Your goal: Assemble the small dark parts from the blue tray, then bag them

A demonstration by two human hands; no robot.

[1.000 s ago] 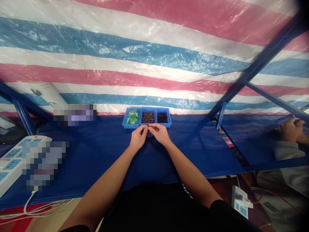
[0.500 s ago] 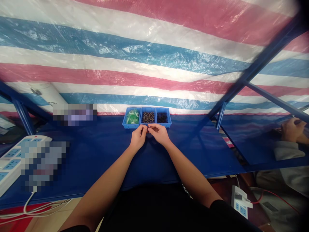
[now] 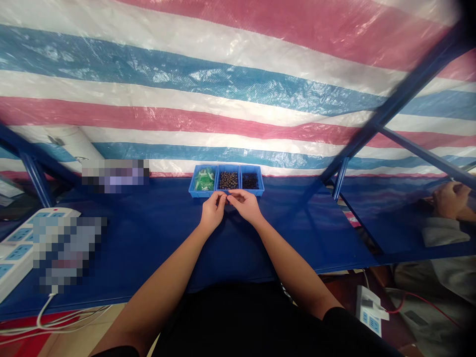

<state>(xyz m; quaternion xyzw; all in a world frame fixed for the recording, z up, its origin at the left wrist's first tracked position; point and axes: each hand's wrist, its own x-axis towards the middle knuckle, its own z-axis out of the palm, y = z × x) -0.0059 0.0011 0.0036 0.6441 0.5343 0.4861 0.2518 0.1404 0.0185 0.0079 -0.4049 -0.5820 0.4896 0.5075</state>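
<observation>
My left hand [image 3: 212,210] and my right hand [image 3: 243,205] meet fingertip to fingertip over the blue table cover [image 3: 156,238]. Both are pinched on a tiny part between them that I cannot make out. Just beyond the fingertips stands a row of three small blue bins: the left bin [image 3: 203,181] holds pale green pieces, the middle bin [image 3: 228,181] dark and brownish small parts, the right bin [image 3: 251,181] dark small parts.
A white power strip [image 3: 15,245] with cables lies at the left edge. Blue frame posts [image 3: 340,178] stand right of the bins. A striped tarp [image 3: 223,89] hangs behind. Another person's hands [image 3: 451,198] work at the far right. A second power strip [image 3: 370,310] lies on the floor.
Almost nothing has moved; my fingertips stay together in front of the middle bin, with only slight shifts of the fingers.
</observation>
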